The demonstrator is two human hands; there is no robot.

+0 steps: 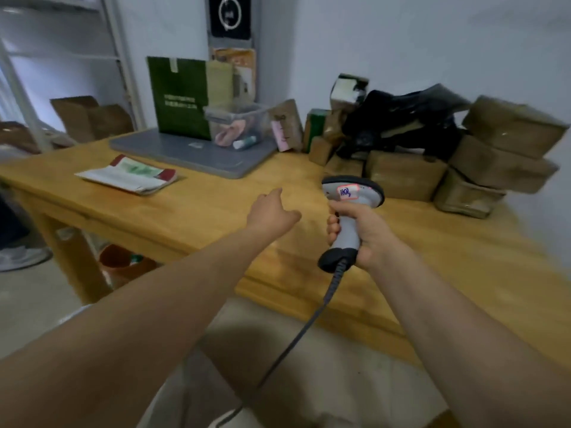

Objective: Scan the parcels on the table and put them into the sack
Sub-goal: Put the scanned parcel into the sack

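Note:
Several brown taped parcels are piled at the far right of the wooden table, with a black plastic bag lying on top of them. My right hand grips the handle of a grey barcode scanner; its head points toward the pile and its cable hangs down off the table's front. My left hand reaches out over the table's middle, fingers loose, holding nothing. A pale sack-like cloth lies low in front of the table, partly hidden by my arms.
A closed grey laptop carries a clear plastic box and a green paper bag. A folded booklet lies at the left. Cardboard boxes and a metal shelf stand beyond the table; an orange bin sits underneath.

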